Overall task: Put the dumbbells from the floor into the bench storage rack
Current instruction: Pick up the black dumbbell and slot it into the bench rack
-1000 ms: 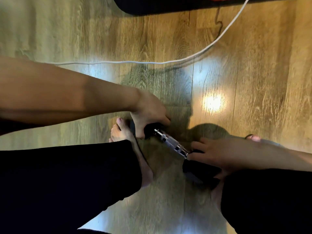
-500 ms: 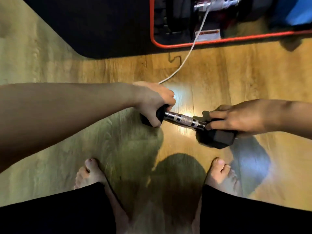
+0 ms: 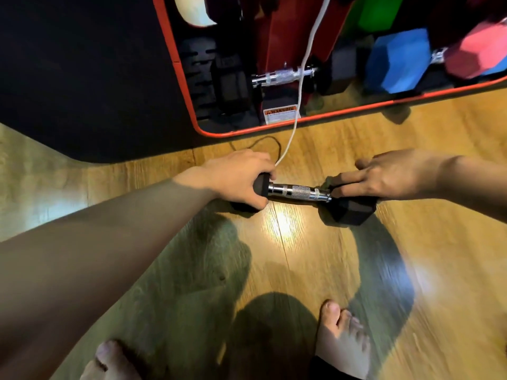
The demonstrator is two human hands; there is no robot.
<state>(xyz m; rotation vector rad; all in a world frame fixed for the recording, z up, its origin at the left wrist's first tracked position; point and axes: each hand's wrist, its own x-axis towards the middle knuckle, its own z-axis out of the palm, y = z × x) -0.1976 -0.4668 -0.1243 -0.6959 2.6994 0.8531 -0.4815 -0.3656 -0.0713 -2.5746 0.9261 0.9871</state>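
Note:
A black hex dumbbell (image 3: 299,191) with a chrome handle hangs level above the wooden floor. My left hand (image 3: 236,176) wraps its left head and my right hand (image 3: 384,174) grips its right head from above. Ahead stands the red-framed bench storage rack (image 3: 315,119). Inside it lie a black dumbbell (image 3: 282,76), a blue dumbbell (image 3: 397,61) and a red dumbbell (image 3: 477,52).
A white cord (image 3: 299,100) runs from the rack down to the floor by my left hand. The black bench pad (image 3: 82,78) fills the upper left. My bare feet (image 3: 343,341) stand at the bottom on the wooden floor (image 3: 439,270).
Both hands lifted the black dumbbell off the floor by my feet and carried it forward toward the rack. The view tilted up, bringing the rack and stored dumbbells into sight.

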